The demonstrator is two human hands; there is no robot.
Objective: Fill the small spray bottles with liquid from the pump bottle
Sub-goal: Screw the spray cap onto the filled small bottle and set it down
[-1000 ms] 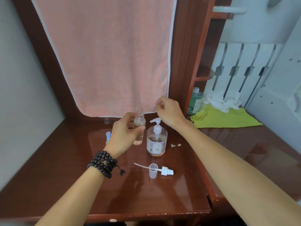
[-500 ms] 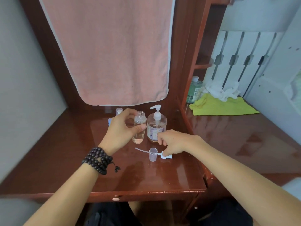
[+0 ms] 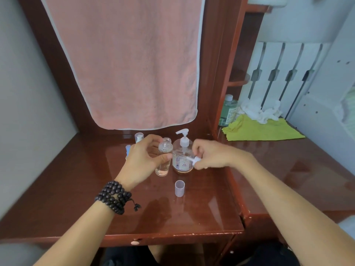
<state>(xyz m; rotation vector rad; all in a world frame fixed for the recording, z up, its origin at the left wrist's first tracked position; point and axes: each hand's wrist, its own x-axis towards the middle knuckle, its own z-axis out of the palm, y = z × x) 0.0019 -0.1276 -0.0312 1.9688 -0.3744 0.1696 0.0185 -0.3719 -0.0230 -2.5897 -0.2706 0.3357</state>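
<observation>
Left hand (image 3: 143, 160) wraps thumb and fingers round the middle of the small bottle (image 3: 163, 157), which stands upright on the surface (image 3: 76, 189), its threaded neck open and bare. Right hand (image 3: 210, 157) pinches the white spray head (image 3: 193, 159) between curled fingers, holding it just beside the bottle and in front of the pump bottle (image 3: 182, 152); whether its dip tube hangs below I cannot tell.

The small bottle looks like thin clear plastic, light even with the pale liquid that seems to sit in its lower part, so it would tip easily; a grip round the body, below the shoulder, steadies it best and keeps the neck free. Squeezing hard could push liquid out of the open mouth. The spray head is small, stiff and light, and probably slick if wet; holding it by the collar rather than the nozzle would let it be turned onto the threads. The pump bottle is larger and heavier and stands just behind the two, touching or nearly touching the small one.

Both forearms reach in from the near edge and converge, wrists low over the surface, the left wearing a beaded bracelet (image 3: 114, 196). A clear cap (image 3: 179, 188) stands alone nearer the person. More small bottles (image 3: 138, 137) stand behind the left hand, partly hidden.
</observation>
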